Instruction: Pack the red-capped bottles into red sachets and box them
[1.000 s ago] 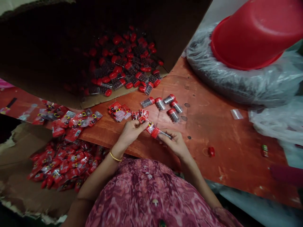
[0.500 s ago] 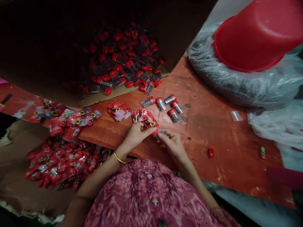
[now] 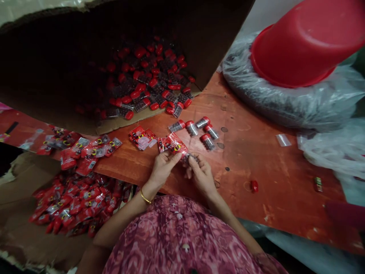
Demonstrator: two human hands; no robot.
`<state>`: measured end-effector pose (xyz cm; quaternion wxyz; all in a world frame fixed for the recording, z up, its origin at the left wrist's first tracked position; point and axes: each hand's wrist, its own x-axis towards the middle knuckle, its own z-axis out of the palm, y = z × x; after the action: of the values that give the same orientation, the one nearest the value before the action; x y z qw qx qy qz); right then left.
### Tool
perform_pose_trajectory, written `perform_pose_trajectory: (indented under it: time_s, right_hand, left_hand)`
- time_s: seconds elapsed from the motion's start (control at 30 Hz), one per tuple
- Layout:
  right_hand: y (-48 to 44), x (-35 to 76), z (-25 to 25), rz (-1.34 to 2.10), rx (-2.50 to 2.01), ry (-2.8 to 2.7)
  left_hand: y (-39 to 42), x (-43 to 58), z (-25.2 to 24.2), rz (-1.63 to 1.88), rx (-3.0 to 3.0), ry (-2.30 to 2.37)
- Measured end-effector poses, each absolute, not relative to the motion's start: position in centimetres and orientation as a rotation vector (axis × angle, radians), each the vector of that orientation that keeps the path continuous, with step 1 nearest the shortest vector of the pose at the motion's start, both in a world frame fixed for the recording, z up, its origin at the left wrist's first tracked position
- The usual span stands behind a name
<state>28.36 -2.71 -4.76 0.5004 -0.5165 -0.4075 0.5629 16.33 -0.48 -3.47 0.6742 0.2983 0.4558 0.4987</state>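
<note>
Orange-red wooden tabletop (image 3: 256, 171), scuffed and stained, carries the work area. At far right, an upturned red plastic basin (image 3: 296, 49) rests on a bulging clear plastic sack (image 3: 273, 99) with dark contents. At top, a brown cardboard carton (image 3: 199, 45) holds a loose pile of red-capped clear tubes (image 3: 151, 83). At lower left, a torn brown cardboard sheet (image 3: 17, 213) bears a heap of red printed sachets (image 3: 76, 201). Five loose red-capped clear tubes (image 3: 211, 131) lie on the tabletop, just beyond the hands. A red printed clear-film sachet (image 3: 176, 144) stands between the hands, just above the tabletop. The left hand (image 3: 163, 167), with a gold bangle (image 3: 145, 198) on its wrist, appears narrowly pinched on the sachet's lower edge. The right hand (image 3: 202, 175) is narrowly pinched on a small clear dark-filled item (image 3: 186, 159) at the sachet's lower end; the fingers partly hide the exact grip. The sachet is judged light, soft and slippery, and the small item firmer; its firm body appears the surest place to take hold.
</note>
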Motion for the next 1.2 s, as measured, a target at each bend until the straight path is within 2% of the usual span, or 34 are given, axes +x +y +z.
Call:
perform_pose_trajectory:
  time_s: [0.17,0.37,0.6,0.67,0.73,0.83,0.93,1.03,1.2]
  right_hand:
    - [-2.7,28.0,-4.7,1.166,-1.32,-1.109]
    - [-2.7,28.4,-3.9,1.423,-1.123,-1.202]
    - [-1.2,27.7,-4.7,1.404,-1.234,-1.098]
    - [-0.3,27.9,-4.5,1.253,-1.276,-1.283]
    - [0.7,29.1,-4.2,0.957,-1.382,-1.531]
    - [2.2,32.3,-4.5,0.349,-1.722,-1.729]
    - [3.2,35.1,-6.0,0.076,-1.991,-1.805]
    - [3.1,35.7,-7.5,0.033,-1.959,-1.92]
    - [2.2,34.2,-8.2,-0.005,-1.894,-1.947]
  left_hand:
    - [-0.3,16.9,-3.1,1.085,0.734,0.987]
    - [0.3,16.2,-3.1,1.114,0.718,1.007]
    - [-0.2,16.3,-3.0,1.052,0.692,0.965]
    - [0.3,14.9,-2.5,1.062,0.633,1.016]
    - [1.2,12.3,-1.8,1.129,0.486,1.084]
    - [2.4,7.3,-1.1,1.452,0.163,1.21]
    - [2.5,4.4,-1.2,1.681,0.059,1.304]
    - [1.8,5.8,-1.8,1.558,0.376,1.488]
    - [2.2,11.8,-3.0,0.912,1.737,1.65]
